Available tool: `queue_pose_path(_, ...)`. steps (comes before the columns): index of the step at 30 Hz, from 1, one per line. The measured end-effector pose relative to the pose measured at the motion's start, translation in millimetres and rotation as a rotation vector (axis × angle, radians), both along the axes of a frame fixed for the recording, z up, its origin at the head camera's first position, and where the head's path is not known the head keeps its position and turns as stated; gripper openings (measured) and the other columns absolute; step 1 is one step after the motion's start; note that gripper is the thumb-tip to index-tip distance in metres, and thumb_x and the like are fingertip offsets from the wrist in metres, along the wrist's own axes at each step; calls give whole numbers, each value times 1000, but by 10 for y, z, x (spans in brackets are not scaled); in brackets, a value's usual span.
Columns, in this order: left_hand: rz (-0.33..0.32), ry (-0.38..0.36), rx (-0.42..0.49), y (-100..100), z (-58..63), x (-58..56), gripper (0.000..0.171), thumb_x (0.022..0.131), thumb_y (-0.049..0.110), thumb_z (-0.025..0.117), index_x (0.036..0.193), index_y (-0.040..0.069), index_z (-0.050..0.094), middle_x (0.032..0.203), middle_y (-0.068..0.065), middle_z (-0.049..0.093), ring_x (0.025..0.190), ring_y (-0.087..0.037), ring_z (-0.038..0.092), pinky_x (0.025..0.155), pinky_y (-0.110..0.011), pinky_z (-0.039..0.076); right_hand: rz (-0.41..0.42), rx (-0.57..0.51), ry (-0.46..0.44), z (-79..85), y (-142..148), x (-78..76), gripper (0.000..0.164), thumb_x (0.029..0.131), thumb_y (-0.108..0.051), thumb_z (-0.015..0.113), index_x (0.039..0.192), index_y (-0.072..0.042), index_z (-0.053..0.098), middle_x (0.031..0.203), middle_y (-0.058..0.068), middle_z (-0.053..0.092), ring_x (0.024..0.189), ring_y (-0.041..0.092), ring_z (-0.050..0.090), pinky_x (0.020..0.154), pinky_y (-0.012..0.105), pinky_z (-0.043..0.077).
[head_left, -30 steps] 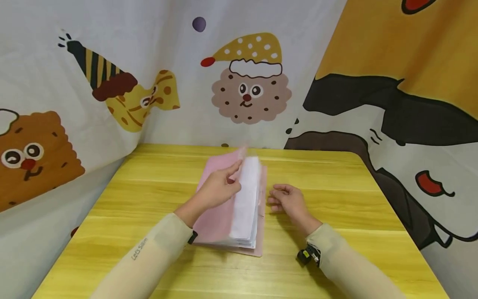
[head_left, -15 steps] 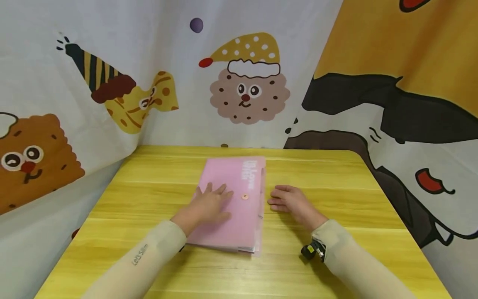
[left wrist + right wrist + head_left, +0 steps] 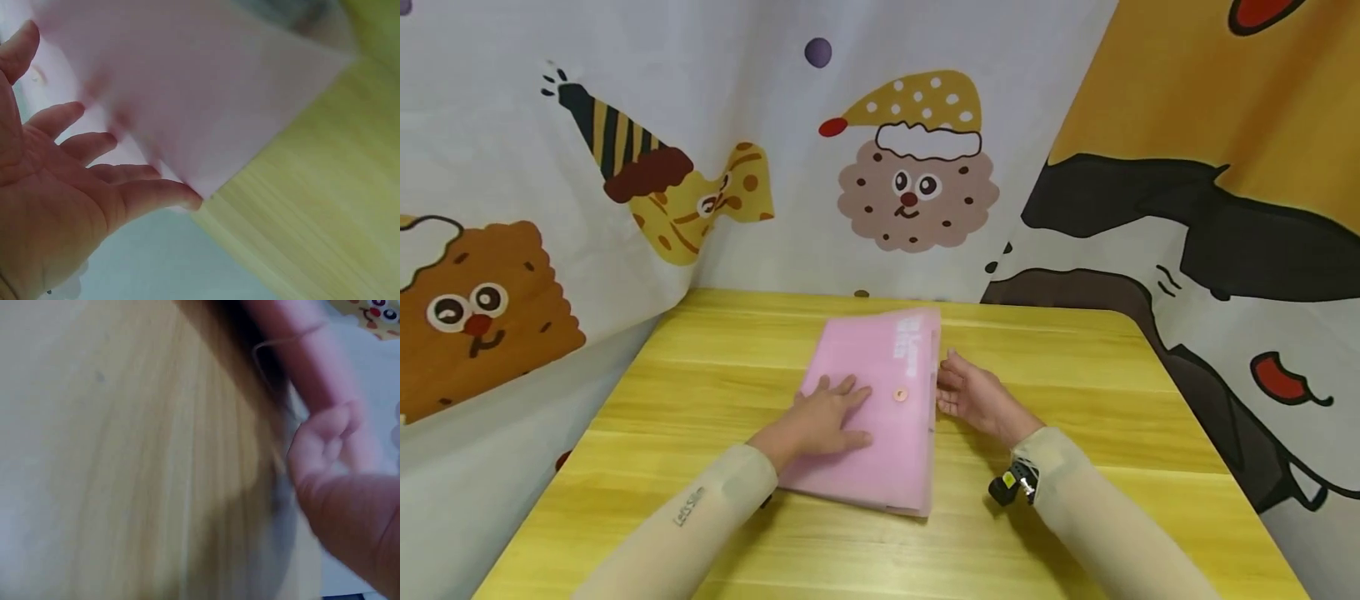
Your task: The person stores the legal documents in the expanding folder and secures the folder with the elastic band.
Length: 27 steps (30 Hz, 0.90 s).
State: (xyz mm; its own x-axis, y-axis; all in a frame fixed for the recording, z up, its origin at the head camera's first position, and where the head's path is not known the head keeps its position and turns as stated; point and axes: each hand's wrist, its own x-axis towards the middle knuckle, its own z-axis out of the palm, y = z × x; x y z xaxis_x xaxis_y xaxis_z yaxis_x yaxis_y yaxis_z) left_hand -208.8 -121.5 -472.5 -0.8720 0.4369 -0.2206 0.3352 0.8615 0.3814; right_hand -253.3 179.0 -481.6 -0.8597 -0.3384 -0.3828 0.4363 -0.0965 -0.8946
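Note:
A pink file folder (image 3: 865, 450) lies closed on the table, with white lettering (image 3: 907, 346) and a small round button (image 3: 900, 395) on its cover. My left hand (image 3: 823, 417) rests on the cover with its fingers spread; the left wrist view shows the fingertips (image 3: 187, 199) along the pink plastic near a corner. At the folder's right edge, my right hand (image 3: 977, 396) holds the raised edge with curled fingers. A thin cord (image 3: 259, 359) loops from the pink edge in the right wrist view. Part of the right fingers is hidden behind that edge.
The folder lies on a yellow wood-grain table (image 3: 715, 375). A cartoon-printed cloth (image 3: 790, 267) hangs behind the table and along its sides. A small black wrist camera (image 3: 1009, 485) is strapped at the right wrist.
My left hand has swung the folder's cover shut over the white pages and flattened onto it. My right hand has moved in to the right edge, which now stands raised.

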Motion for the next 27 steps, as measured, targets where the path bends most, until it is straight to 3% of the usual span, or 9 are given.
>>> queue_pose_path(3, -19, 1, 13, 10, 3, -3, 87, 94, 63, 70, 168, 30, 37, 179, -7, 21, 160, -57, 15, 119, -84, 15, 98, -123, 6, -63, -16, -54, 78, 110, -64, 24, 163, -7, 30, 136, 10, 64, 95, 14, 69, 82, 27, 58)
queue_pose_path(6, -30, -3, 21, 26, 4, -1, 88, 94, 63, 70, 168, 29, 38, 179, -8, 22, 160, -57, 15, 119, -85, 15, 162, -171, -3, -101, -16, -76, 75, 107, -70, 21, 149, -13, 43, 114, 2, 71, 87, 13, 70, 75, 27, 58)
queue_pose_path(9, -24, -10, 14, 25, 4, 3, 88, 93, 63, 72, 168, 29, 38, 179, -8, 22, 161, -57, 15, 118, -86, 15, 224, -111, 14, -106, 3, -82, 78, 104, -75, 18, 144, -15, 47, 110, 1, 73, 83, 13, 71, 73, 28, 57)
queue_pose_path(13, -2, -11, -6, -1, 5, 8, 88, 93, 63, 73, 167, 30, 39, 179, -7, 22, 161, -57, 14, 118, -86, 15, 317, 27, 66, -82, 49, -103, 81, 102, -79, 17, 135, -13, 52, 98, -1, 67, 67, 10, 53, 64, 24, 45)
queue_pose_path(16, 6, -10, -12, -7, 7, 8, 87, 92, 62, 74, 167, 30, 40, 179, -8, 22, 161, -57, 15, 118, -86, 15, 371, 82, 129, -74, 126, -115, 65, 108, -70, 26, 118, -13, 55, 89, -2, 57, 64, 11, 35, 59, 23, 32)
queue_pose_path(19, 14, -14, -8, -7, 11, 15, 88, 92, 61, 74, 167, 30, 40, 179, -8, 22, 161, -57, 15, 118, -86, 15, 415, 98, 198, -94, 201, -123, 37, 114, -44, 42, 122, -13, 60, 88, -4, 54, 68, 11, 38, 59, 22, 32)
queue_pose_path(21, 17, -16, -6, -4, 10, 18, 88, 92, 61, 74, 167, 31, 39, 179, -8, 22, 161, -56, 15, 119, -86, 14, 430, 104, 226, -110, 234, -119, 30, 113, -26, 51, 136, -10, 61, 92, -5, 59, 73, 11, 43, 61, 22, 34)
queue_pose_path(23, 17, -16, -4, 4, 11, 19, 88, 92, 61, 74, 167, 30, 39, 179, -8, 22, 161, -56, 15, 119, -86, 14, 423, 111, 235, -136, 267, -125, 45, 110, -15, 56, 154, -8, 53, 100, -7, 68, 77, 10, 49, 64, 22, 39)
queue_pose_path(27, 14, -12, -15, 18, -7, 6, 90, 92, 62, 74, 167, 26, 40, 179, -8, 23, 162, -55, 15, 118, -86, 16, 333, 146, 218, -134, 411, -154, 58, 105, -11, 60, 160, 3, 44, 103, -4, 76, 83, 8, 62, 72, 22, 52)
